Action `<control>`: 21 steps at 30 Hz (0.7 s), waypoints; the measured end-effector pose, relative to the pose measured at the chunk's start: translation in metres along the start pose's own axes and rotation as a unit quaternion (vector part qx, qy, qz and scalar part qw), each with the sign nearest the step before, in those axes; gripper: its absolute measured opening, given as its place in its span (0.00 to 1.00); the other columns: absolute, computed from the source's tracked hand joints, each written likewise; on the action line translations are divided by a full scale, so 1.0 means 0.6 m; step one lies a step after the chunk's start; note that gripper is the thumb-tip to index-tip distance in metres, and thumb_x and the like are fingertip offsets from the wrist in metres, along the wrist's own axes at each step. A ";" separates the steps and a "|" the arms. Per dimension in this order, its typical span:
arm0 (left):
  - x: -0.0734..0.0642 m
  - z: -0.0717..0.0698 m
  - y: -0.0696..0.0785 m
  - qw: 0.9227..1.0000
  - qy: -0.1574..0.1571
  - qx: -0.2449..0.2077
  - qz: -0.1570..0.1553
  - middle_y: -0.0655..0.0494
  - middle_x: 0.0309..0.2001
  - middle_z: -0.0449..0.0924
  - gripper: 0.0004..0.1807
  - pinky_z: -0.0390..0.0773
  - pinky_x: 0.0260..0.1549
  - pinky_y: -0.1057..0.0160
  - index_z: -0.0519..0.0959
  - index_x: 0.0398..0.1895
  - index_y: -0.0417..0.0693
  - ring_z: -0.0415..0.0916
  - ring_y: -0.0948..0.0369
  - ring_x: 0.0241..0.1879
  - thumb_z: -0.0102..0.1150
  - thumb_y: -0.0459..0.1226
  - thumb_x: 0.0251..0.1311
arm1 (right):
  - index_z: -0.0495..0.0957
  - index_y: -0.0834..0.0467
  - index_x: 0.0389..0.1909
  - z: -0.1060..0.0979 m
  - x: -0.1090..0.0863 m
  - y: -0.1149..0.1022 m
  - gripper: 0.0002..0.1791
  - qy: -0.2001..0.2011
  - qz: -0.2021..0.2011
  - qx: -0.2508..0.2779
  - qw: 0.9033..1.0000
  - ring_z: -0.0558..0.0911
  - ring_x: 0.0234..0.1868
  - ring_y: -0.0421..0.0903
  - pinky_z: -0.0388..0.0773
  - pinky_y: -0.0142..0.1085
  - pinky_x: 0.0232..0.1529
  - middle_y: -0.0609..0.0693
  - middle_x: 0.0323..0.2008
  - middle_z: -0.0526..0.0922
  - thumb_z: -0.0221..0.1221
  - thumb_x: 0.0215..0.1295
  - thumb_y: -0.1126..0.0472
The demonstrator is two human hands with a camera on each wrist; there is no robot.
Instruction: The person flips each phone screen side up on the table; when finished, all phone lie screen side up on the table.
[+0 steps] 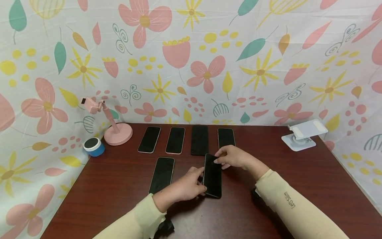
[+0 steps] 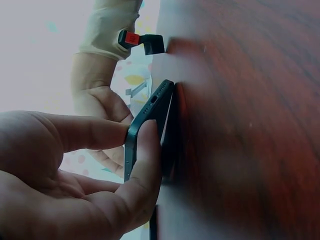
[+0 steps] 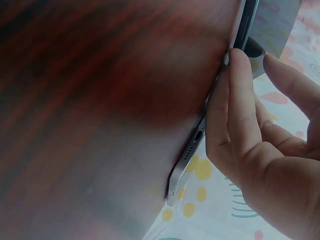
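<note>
A black smartphone lies between both hands near the table's middle. My left hand pinches its lower left edge between thumb and finger. In the left wrist view, the phone's port end is raised off the table and tilted. My right hand is at the upper right corner; in the right wrist view its thumb and fingers pinch that corner. Beside the left forearm lies another smartphone. Just behind the right hand is a phone, partly covered by it; its port end shows in the right wrist view.
Along the back of the dark wooden table lie more phones: one, another and a black one. A pink stand and a blue-and-white jar stand back left. At back right is a white folding stand.
</note>
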State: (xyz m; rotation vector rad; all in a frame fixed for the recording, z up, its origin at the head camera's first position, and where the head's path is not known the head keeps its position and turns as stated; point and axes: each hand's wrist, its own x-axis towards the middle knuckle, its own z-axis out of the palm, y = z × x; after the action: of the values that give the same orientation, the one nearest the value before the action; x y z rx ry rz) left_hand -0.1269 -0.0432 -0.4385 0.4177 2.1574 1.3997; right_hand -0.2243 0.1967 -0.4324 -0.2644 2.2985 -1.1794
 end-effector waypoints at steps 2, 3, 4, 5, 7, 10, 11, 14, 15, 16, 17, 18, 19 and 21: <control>0.000 -0.002 -0.001 1.000 0.001 0.014 0.001 0.37 0.66 0.63 0.43 0.80 0.28 0.64 0.53 0.84 0.31 0.88 0.54 0.40 0.61 0.26 0.69 | 0.79 0.71 0.62 0.002 0.000 0.000 0.22 0.002 -0.001 -0.002 1.000 0.91 0.45 0.52 0.91 0.45 0.48 0.66 0.55 0.85 0.65 0.73 0.62; 0.000 -0.002 -0.001 1.000 0.002 0.021 0.001 0.37 0.65 0.64 0.43 0.79 0.28 0.65 0.53 0.84 0.31 0.88 0.54 0.39 0.62 0.27 0.69 | 0.79 0.71 0.61 0.002 0.000 -0.001 0.22 0.003 0.000 -0.002 1.000 0.91 0.45 0.52 0.91 0.45 0.47 0.66 0.54 0.85 0.66 0.73 0.62; 0.001 -0.003 -0.001 1.000 0.004 0.028 0.002 0.37 0.64 0.65 0.43 0.79 0.27 0.65 0.54 0.84 0.30 0.88 0.55 0.38 0.62 0.27 0.69 | 0.79 0.71 0.61 0.003 -0.001 -0.001 0.22 0.004 -0.001 -0.003 1.000 0.91 0.45 0.52 0.91 0.45 0.47 0.66 0.54 0.85 0.66 0.73 0.63; 0.001 -0.003 -0.002 0.999 0.005 0.036 0.003 0.38 0.64 0.65 0.43 0.79 0.28 0.65 0.55 0.83 0.30 0.87 0.55 0.38 0.63 0.27 0.68 | 0.79 0.71 0.61 0.004 -0.001 -0.001 0.22 0.004 -0.001 -0.004 1.000 0.91 0.46 0.52 0.91 0.45 0.47 0.67 0.54 0.85 0.66 0.72 0.63; 0.002 -0.004 -0.002 0.998 0.008 0.061 0.004 0.39 0.62 0.67 0.42 0.79 0.29 0.66 0.57 0.83 0.31 0.87 0.57 0.39 0.64 0.28 0.68 | 0.79 0.71 0.60 0.005 -0.001 -0.002 0.22 0.005 0.000 -0.008 1.000 0.90 0.46 0.52 0.91 0.44 0.46 0.66 0.54 0.85 0.66 0.72 0.63; 0.004 -0.005 -0.002 0.994 0.012 0.111 0.006 0.42 0.59 0.69 0.41 0.80 0.35 0.67 0.61 0.82 0.33 0.86 0.60 0.41 0.66 0.30 0.68 | 0.79 0.71 0.60 0.006 -0.002 -0.004 0.21 0.007 0.002 -0.019 1.000 0.89 0.45 0.51 0.91 0.44 0.45 0.65 0.53 0.85 0.66 0.72 0.63; 0.004 -0.005 -0.002 0.992 0.014 0.127 0.007 0.43 0.58 0.69 0.40 0.80 0.38 0.68 0.63 0.81 0.34 0.85 0.61 0.42 0.66 0.31 0.68 | 0.79 0.71 0.59 0.006 -0.002 -0.005 0.21 0.008 0.003 -0.025 1.000 0.89 0.45 0.51 0.91 0.43 0.45 0.65 0.53 0.85 0.66 0.72 0.63; 0.006 -0.005 -0.002 0.986 0.017 0.166 0.011 0.45 0.57 0.71 0.38 0.80 0.44 0.68 0.65 0.80 0.35 0.84 0.62 0.43 0.67 0.33 0.68 | 0.80 0.71 0.59 0.006 -0.004 -0.008 0.20 0.008 0.003 -0.048 0.999 0.88 0.44 0.49 0.91 0.42 0.44 0.64 0.53 0.85 0.66 0.72 0.63; 0.006 -0.005 -0.002 0.984 0.019 0.175 0.012 0.45 0.57 0.71 0.38 0.79 0.45 0.68 0.66 0.80 0.35 0.83 0.63 0.43 0.68 0.34 0.68 | 0.80 0.70 0.59 0.006 -0.003 -0.009 0.20 0.008 0.003 -0.055 0.998 0.88 0.44 0.49 0.91 0.42 0.43 0.64 0.53 0.85 0.66 0.72 0.63; 0.006 -0.005 -0.002 0.983 0.020 0.181 0.014 0.45 0.56 0.71 0.38 0.79 0.46 0.67 0.67 0.79 0.35 0.83 0.63 0.42 0.68 0.34 0.68 | 0.80 0.70 0.58 0.006 -0.004 -0.010 0.20 0.007 0.002 -0.064 0.998 0.88 0.43 0.48 0.91 0.42 0.43 0.64 0.53 0.85 0.66 0.72 0.62; 0.006 -0.005 -0.002 0.982 0.021 0.185 0.014 0.45 0.56 0.72 0.37 0.79 0.46 0.67 0.67 0.79 0.36 0.82 0.63 0.42 0.68 0.34 0.68 | 0.81 0.70 0.58 0.006 -0.003 -0.010 0.19 0.008 0.003 -0.069 0.998 0.89 0.42 0.48 0.91 0.42 0.43 0.63 0.53 0.86 0.66 0.72 0.62; 0.006 -0.005 -0.002 0.981 0.022 0.190 0.014 0.46 0.56 0.72 0.37 0.79 0.47 0.67 0.68 0.79 0.36 0.82 0.63 0.42 0.68 0.35 0.68 | 0.81 0.69 0.58 0.006 -0.003 -0.011 0.19 0.008 0.003 -0.075 0.997 0.89 0.41 0.47 0.91 0.42 0.43 0.63 0.52 0.86 0.67 0.72 0.62; 0.007 -0.005 -0.002 0.981 0.023 0.193 0.013 0.46 0.56 0.72 0.37 0.79 0.47 0.67 0.68 0.79 0.36 0.81 0.64 0.42 0.68 0.35 0.68 | 0.81 0.69 0.57 0.006 -0.004 -0.012 0.19 0.009 0.004 -0.080 0.997 0.89 0.40 0.47 0.91 0.42 0.43 0.63 0.51 0.86 0.67 0.72 0.61; 0.007 -0.004 -0.002 0.979 0.023 0.201 0.009 0.46 0.56 0.72 0.37 0.79 0.47 0.66 0.68 0.79 0.37 0.80 0.65 0.42 0.68 0.36 0.69 | 0.82 0.68 0.57 0.006 -0.004 -0.014 0.18 0.011 0.007 -0.089 0.996 0.89 0.38 0.47 0.91 0.42 0.42 0.62 0.49 0.86 0.67 0.72 0.61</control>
State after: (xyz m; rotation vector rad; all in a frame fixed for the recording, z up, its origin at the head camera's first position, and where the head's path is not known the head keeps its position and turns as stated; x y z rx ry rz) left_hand -0.1315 -0.0433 -0.4400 0.5575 2.4826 0.9831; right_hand -0.2206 0.1900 -0.4264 -0.3014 2.4243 -0.9769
